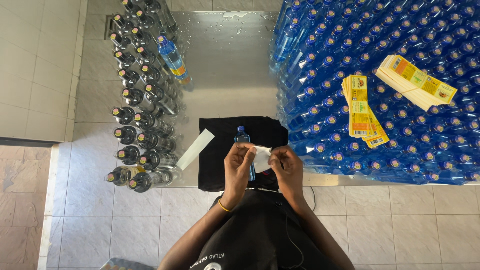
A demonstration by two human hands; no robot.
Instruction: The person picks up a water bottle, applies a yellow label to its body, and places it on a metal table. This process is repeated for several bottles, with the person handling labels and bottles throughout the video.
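While the left hand (239,162) and the right hand (286,165) meet over a black cloth (220,150), both pinch a white label (261,158) between closed fingertips, so each grip is shut on it. A small blue bottle (243,137) stands on the cloth just behind the left hand. Left of the cloth lies a white paper strip (195,149) on the metal surface (225,75). Blue bottles (very many, packed tight) (400,125) fill the right side and carry yellow label stacks (360,107). Clear bottles (140,110) stand in rows at the left.
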